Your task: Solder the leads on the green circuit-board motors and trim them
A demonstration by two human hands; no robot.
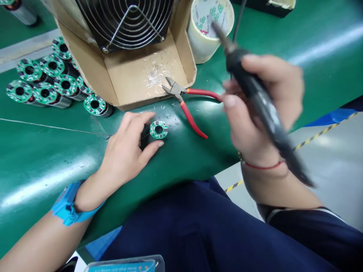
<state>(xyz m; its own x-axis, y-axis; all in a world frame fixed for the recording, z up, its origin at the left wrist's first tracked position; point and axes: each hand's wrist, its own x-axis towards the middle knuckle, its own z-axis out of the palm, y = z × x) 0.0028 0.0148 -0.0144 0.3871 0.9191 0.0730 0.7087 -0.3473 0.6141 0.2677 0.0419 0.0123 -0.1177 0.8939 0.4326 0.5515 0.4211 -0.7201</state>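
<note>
My left hand (pixel 127 147), with a blue watch on its wrist, curves its thumb and fingers around a small motor part topped by a round green circuit board (pixel 154 135). The part stands on the green table, and its body is partly hidden by the hand. Raised over the right side, my right hand (pixel 263 98) grips a black soldering iron (pixel 263 102), blurred, with its tip towards the upper left. Between the hands lie red-handled cutters (pixel 187 102), jaws apart, resting partly on the edge of a cardboard box (pixel 121 87).
Several similar motor parts (pixel 45 92) stand in a group at the left. A black fan (pixel 127 22) with a wire guard sits in the box, before scattered metal clippings (pixel 155 75). A tape roll (pixel 202 45) stands beside it. A thin wire (pixel 51 125) crosses the table (pixel 42 158).
</note>
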